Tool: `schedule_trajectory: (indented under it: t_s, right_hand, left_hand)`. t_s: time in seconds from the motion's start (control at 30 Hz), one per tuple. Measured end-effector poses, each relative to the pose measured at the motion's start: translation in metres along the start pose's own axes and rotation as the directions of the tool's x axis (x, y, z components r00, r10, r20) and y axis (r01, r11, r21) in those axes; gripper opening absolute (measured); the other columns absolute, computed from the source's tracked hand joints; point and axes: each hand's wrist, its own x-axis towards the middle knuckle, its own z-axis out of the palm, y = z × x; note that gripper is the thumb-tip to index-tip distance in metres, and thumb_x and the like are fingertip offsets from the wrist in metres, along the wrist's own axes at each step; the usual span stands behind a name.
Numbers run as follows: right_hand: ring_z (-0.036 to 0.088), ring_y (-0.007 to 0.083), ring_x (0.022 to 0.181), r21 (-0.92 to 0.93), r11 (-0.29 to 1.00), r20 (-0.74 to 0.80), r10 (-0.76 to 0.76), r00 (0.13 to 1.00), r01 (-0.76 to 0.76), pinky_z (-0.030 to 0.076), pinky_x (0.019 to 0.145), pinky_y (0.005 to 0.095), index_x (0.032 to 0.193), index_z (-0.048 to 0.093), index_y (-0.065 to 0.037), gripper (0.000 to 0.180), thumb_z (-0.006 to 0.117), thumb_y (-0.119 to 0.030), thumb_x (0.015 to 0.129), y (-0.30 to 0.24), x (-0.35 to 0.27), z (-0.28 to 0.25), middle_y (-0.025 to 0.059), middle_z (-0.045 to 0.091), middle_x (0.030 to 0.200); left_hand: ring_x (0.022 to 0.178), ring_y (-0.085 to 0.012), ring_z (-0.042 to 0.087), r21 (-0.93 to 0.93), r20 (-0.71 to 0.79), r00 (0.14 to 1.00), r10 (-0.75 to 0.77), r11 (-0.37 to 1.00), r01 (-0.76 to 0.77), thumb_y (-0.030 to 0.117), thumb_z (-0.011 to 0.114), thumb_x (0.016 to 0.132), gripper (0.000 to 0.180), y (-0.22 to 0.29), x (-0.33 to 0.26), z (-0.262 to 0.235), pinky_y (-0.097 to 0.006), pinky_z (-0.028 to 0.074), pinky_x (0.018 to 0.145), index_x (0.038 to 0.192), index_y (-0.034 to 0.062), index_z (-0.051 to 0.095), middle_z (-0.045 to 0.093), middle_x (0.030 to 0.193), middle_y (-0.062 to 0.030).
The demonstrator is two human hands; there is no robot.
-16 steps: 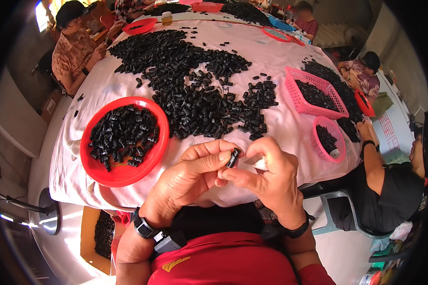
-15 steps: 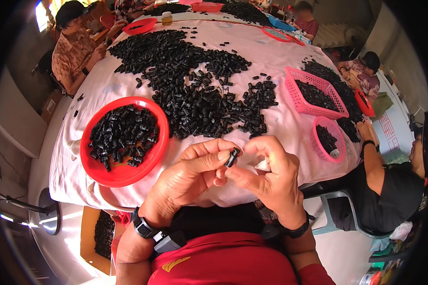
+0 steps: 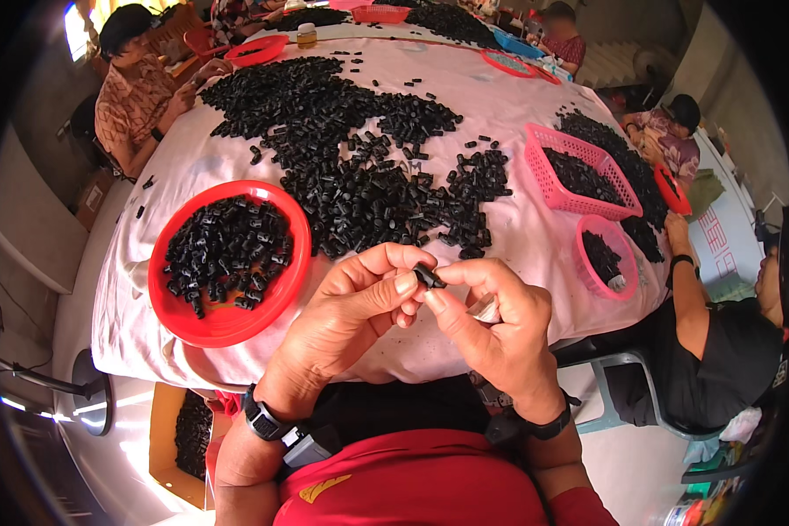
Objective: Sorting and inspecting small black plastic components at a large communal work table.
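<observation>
Between my two hands, above the near edge of the cloth-covered table, is a small black cylindrical plastic part. My left hand pinches it between thumb and fingers. Thumb and index finger of my right hand close on its other end. A whitish scrap is tucked in the right palm; its kind is unclear. Just beyond my hands spreads a large heap of similar black parts. To the left of my left hand stands a red round basin holding more of them.
On the right stand a pink rectangular basket and a pink round bowl, both with black parts. A person in black sits at the right; another in a patterned shirt sits far left. A box of parts stands below left.
The black part has tipped from steeply upright to a flatter slant. My right thumb and index finger have moved in from beside it and now touch its end.
</observation>
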Motion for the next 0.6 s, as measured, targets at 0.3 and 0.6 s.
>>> schedule_trajectory:
  t_s: [0.3, 0.6]
  right_hand:
    - [0.068, 0.0227, 0.061, -0.206, 0.979, 0.081, 0.017, 0.997, 0.0, 0.051, 0.051, 0.0314, 0.089, 0.058, -0.003, 0.039, 0.082, -0.032, 0.078, -0.0001, -0.0002, -0.005, 0.0109, 0.067, 0.072]
    - [0.065, 0.0249, 0.055, -0.318, 0.947, 0.113, -0.012, 0.994, 0.047, 0.048, 0.048, 0.0342, 0.083, 0.057, -0.005, 0.052, 0.081, -0.049, 0.072, 0.0075, 0.0011, -0.0046, 0.0091, 0.065, 0.066]
  left_hand:
    - [0.087, -0.0081, 0.059, 0.069, 0.017, 1.0, -0.016, 0.998, 0.015, 0.018, 0.061, 0.096, 0.025, 0.0018, -0.0007, -0.0018, -0.022, 0.047, 0.078, 0.115, 0.0019, 0.061, 0.064, 0.099, -0.0023]
    - [0.089, -0.0077, 0.056, 0.155, 0.05, 0.998, -0.024, 0.988, 0.016, 0.018, 0.061, 0.096, 0.026, -0.0015, 0.0, -0.001, -0.022, 0.045, 0.077, 0.115, 0.0002, 0.062, 0.064, 0.108, -0.0038]
